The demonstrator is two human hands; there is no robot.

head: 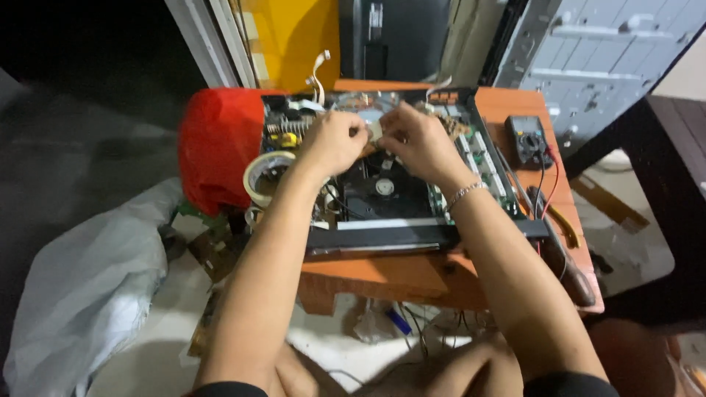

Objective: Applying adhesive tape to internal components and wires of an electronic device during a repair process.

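Overhead, head view:
Left hand [334, 140]: fingers pinched on a small pale plastic part [374, 131].
Right hand [415, 140]: grip pinched on the part's 3 o'clock side.
Part: above the open black electronics chassis [382, 235], orange wooden desk [390, 276].
Tape roll [265, 176]: at 9 o'clock.
Multimeter [531, 140]: at 3 o'clock.

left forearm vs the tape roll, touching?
Touching. The head view shows the left forearm lying against the tape roll, overlapping its right rim with no gap, while the left hand works over the open device.
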